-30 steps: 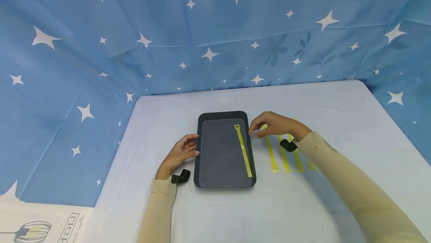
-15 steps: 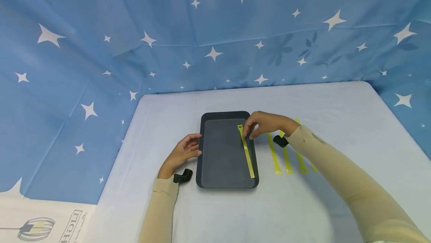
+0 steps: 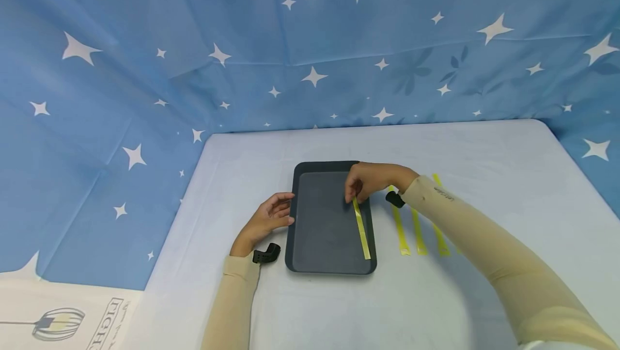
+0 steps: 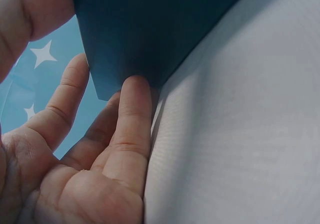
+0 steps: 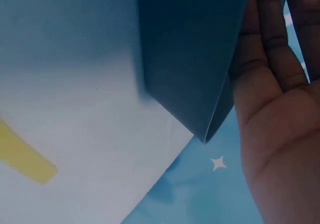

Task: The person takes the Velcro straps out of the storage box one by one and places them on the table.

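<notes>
A dark grey rectangular tray (image 3: 317, 221) lies on the white-covered table. My left hand (image 3: 263, 221) is at the tray's left side, fingertips touching its outer wall in the left wrist view. In the tray, near its right side, lies a yellow cable strap (image 3: 361, 231). My right hand (image 3: 370, 177) reaches over the tray's right rim, fingers bent down around the strap's upper end. That end is hidden under the hand, and I cannot tell whether the fingers pinch it. The right wrist view shows the palm beside the tray's outer wall (image 5: 185, 58).
Several more yellow straps (image 3: 400, 231) lie in a row on the table (image 3: 416, 296) right of the tray, partly covered by the right forearm. One strap's end (image 5: 30, 159) shows in the right wrist view. A blue star-patterned curtain (image 3: 271, 32) hangs behind and left of the table.
My right hand has moved left from outside the tray's right rim to the upper end of the strap inside. The left hand stays at the tray's side; the head view has shifted slightly.
</notes>
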{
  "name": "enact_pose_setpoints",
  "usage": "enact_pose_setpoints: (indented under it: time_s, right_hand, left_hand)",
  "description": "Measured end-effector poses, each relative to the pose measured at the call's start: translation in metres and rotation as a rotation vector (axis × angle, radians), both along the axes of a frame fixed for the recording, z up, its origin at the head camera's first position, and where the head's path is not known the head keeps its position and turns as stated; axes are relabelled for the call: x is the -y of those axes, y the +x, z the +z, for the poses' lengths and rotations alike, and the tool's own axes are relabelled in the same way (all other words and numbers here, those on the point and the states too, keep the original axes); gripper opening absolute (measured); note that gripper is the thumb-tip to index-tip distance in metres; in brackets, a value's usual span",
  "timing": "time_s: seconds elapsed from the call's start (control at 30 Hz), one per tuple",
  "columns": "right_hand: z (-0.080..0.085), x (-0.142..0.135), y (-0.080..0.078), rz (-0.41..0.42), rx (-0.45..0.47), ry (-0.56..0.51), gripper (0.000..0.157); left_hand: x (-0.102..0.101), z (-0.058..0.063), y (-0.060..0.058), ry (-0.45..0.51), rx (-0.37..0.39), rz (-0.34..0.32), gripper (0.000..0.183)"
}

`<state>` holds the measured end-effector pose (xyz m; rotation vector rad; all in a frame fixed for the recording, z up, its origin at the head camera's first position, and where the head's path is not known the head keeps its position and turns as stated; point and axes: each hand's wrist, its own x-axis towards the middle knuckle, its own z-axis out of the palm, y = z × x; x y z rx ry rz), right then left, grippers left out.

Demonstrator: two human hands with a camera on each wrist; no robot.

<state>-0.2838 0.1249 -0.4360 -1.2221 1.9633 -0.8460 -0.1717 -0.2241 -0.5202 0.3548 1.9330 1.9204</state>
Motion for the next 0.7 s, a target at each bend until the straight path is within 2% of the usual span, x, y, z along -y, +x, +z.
enact_pose_setpoints:
  time_s: [0.4,0.53,0.7]
  right_hand:
    - [-0.009,0.016,-0.008,0.019,-0.022,0.132,0.028]
    - [-0.009,0.022,-0.008,0.003,-0.026,0.196,0.031]
    - [-0.009,0.025,-0.004,-0.008,-0.083,0.257,0.035]
  left_hand:
    - [0.0,-0.001,-0.001,0.001,0.001,-0.001,0.07]
    - [0.0,-0.002,-0.001,0.007,-0.002,-0.003,0.07]
    - [0.0,-0.001,-0.001,0.007,0.008,-0.001,0.071]
